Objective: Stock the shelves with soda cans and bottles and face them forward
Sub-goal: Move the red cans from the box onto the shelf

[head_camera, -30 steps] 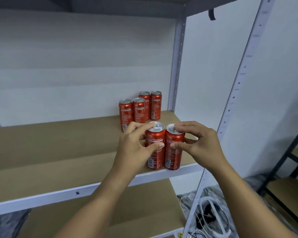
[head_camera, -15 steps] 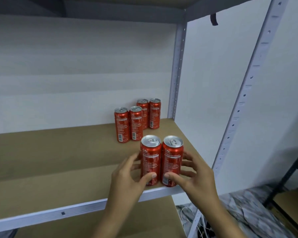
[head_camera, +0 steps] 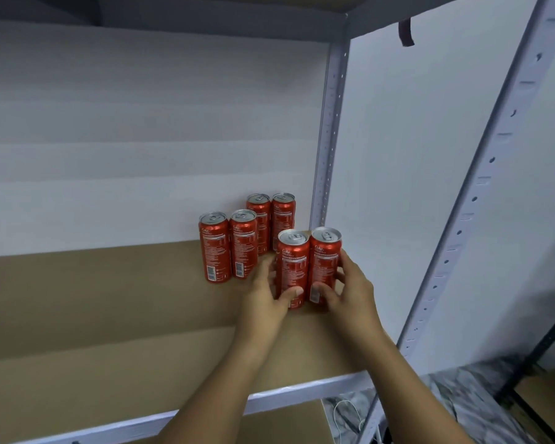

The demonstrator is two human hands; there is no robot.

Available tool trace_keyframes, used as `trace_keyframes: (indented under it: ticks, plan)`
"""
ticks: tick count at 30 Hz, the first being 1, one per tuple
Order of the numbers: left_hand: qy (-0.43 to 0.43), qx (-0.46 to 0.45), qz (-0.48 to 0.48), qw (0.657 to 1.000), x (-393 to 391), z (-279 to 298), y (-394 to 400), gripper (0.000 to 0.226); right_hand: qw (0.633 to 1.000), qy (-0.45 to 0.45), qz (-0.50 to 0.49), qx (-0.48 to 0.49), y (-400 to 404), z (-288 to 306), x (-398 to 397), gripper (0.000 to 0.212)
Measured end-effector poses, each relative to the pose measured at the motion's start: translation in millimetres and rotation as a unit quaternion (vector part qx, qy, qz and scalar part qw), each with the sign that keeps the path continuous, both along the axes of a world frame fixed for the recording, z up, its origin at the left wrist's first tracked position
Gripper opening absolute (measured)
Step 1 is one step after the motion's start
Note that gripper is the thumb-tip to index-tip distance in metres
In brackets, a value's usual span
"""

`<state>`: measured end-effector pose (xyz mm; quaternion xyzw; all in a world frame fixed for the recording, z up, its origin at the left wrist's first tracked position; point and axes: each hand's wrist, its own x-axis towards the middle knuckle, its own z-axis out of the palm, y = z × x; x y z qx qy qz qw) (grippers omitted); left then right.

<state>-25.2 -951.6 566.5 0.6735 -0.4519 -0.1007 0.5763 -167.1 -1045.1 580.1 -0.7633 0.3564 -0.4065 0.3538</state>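
Note:
Two red soda cans stand side by side on the brown shelf board [head_camera: 109,315]. My left hand [head_camera: 263,299] grips the left can [head_camera: 291,264] low on its body. My right hand [head_camera: 350,293] grips the right can [head_camera: 325,261] the same way. Their small-print label sides face me. Behind them stand several more red cans: a pair to the left [head_camera: 228,248] and a pair at the back [head_camera: 271,216] against the white back wall.
A grey upright post [head_camera: 329,123] stands at the shelf's back right corner and another [head_camera: 481,203] at the front right. The shelf's white front rail [head_camera: 285,392] runs below my arms. A lower brown shelf and white cables on a marbled floor show underneath.
Both hands have pushed the two front cans deeper onto the shelf, away from the front rail and close to the back pair. The hands slid from the can tops to their lower bodies.

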Motion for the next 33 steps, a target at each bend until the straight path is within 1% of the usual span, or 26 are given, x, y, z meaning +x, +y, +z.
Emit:
trace_keyframes:
  ticks: [3, 9, 16, 19, 21, 22, 24, 25, 27, 28, 31, 33]
  plan:
    - [0.000, -0.006, 0.018, 1.000, 9.0, -9.7, -28.3, 0.067, 1.000, -0.011, -0.022, 0.011, -17.4, -2.3, 15.6, 0.068]
    - [-0.038, 0.014, 0.068, 0.997, 27.5, -19.9, -72.4, 0.078, 0.999, 0.001, -0.033, 0.015, -40.6, -2.5, 33.3, 0.067]
    - [-0.054, 0.014, 0.081, 0.995, 30.4, -17.8, -82.6, 0.077, 0.999, 0.017, -0.030, 0.028, -45.7, -2.3, 34.5, 0.072]
    - [-0.039, 0.037, 0.070, 0.996, 27.9, -17.6, -79.3, 0.080, 0.998, 0.040, -0.033, 0.047, -37.2, -2.4, 34.8, 0.081]
    - [-0.030, 0.055, 0.074, 0.995, 22.9, -13.8, -69.1, 0.077, 0.996, 0.045, -0.049, 0.067, -30.2, -7.4, 31.2, 0.087]
    - [-0.018, 0.053, 0.069, 0.996, 19.9, -12.9, -61.8, 0.071, 0.995, 0.048, -0.058, 0.069, -26.1, -11.0, 28.3, 0.088]
    - [0.012, 0.049, 0.044, 0.998, 10.5, -9.2, -40.8, 0.056, 0.995, 0.059, -0.067, 0.049, -14.8, -15.7, 20.2, 0.083]
    - [0.018, 0.057, 0.031, 0.998, 5.7, -7.2, -28.1, 0.050, 0.996, 0.063, -0.064, 0.031, -6.6, -15.6, 15.4, 0.077]
    - [-0.005, 0.082, 0.018, 0.996, -3.4, -4.5, 0.1, 0.041, 0.996, 0.076, -0.046, -0.006, 15.9, -13.6, 7.0, 0.059]
    - [-0.025, 0.089, 0.011, 0.996, -7.4, -5.3, 15.3, 0.039, 0.996, 0.084, -0.040, -0.016, 30.3, -13.1, 3.3, 0.054]
    - [-0.068, 0.090, -0.024, 0.993, -19.9, -8.7, 66.6, 0.032, 0.995, 0.081, -0.044, -0.028, 78.4, -19.0, -6.3, 0.049]
    - [-0.104, 0.061, -0.040, 0.992, -24.9, -15.7, 104.0, 0.028, 0.997, 0.050, -0.037, -0.053, 114.4, -26.1, -13.1, 0.043]
